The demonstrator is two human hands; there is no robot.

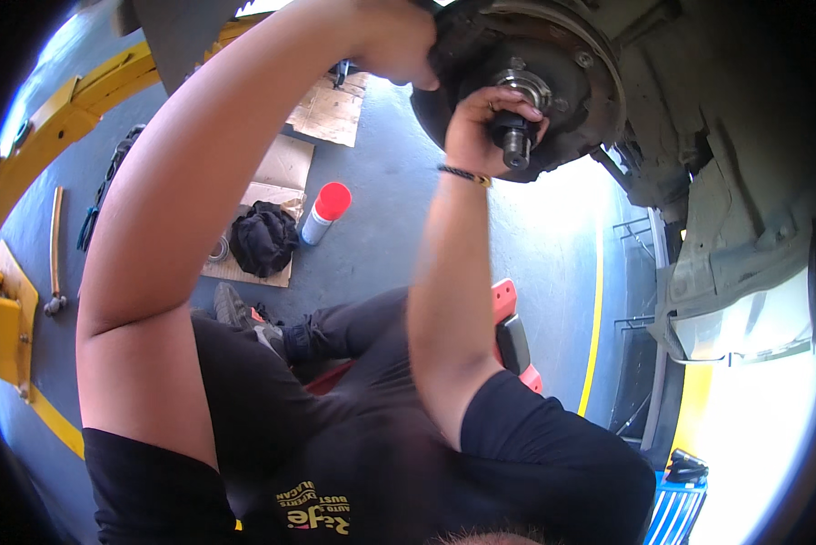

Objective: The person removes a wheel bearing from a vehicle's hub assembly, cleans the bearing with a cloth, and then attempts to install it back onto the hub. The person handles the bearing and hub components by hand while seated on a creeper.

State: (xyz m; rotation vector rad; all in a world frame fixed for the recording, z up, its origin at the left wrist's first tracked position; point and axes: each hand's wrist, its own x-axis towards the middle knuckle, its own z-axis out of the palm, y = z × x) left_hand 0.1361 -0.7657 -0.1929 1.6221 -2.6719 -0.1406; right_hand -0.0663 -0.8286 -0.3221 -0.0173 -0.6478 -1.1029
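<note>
A round, dark brake backing plate (582, 100) with a rusty rim fills the top middle, under the raised car. From its centre a metal axle shaft end (517, 150) sticks out toward me, with a dark collar and a shiny ring (528, 84) behind it. My right hand (473, 132) is closed round this shaft, its fingers curled over the collar. Up at the plate's left edge is my left hand (399, 45). The fingers of that hand are hidden behind the dark metal, so their grip does not show.
Car underbody (699, 127) hangs at the right. Below on the floor are a red-capped spray can (322, 213), a black cloth (264, 240) on cardboard (285, 168), and a long-handled hammer (56, 254). A yellow steel frame (81, 100) curves along the left. A blue striped box (676, 509) stands lower right.
</note>
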